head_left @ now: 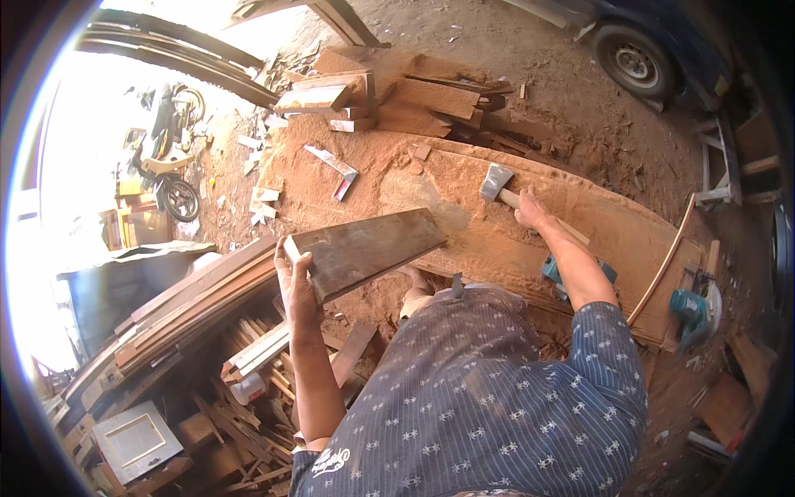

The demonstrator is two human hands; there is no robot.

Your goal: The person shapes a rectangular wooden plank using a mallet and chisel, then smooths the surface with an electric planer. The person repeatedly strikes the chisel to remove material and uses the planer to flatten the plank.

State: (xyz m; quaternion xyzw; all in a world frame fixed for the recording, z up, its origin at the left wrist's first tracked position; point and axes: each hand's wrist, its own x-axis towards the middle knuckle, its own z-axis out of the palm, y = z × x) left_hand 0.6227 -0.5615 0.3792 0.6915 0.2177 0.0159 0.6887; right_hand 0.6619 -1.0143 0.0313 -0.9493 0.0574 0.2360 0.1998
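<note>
My left hand (300, 286) grips the left end of a dark wooden board (373, 248), fingers behind it and thumb near its edge. The board slants in front of my body, its far end over the sawdust-covered workbench (489, 240). My right hand (532, 209) is closed around the wooden handle of a hatchet (497, 180), just behind its grey metal head. The hatchet lies low over the bench top, and its handle runs back past my forearm. Left of it on the bench rests an L-shaped try square (335, 170).
A teal power tool (556, 272) sits partly hidden by my right arm; a teal circular saw (694, 313) stands at the bench's right end. Long planks (199, 294) are stacked at left above offcuts. Wood blocks (315, 99) lie beyond the bench. A motorbike (170, 153) and vehicle wheel (633, 62) stand farther off.
</note>
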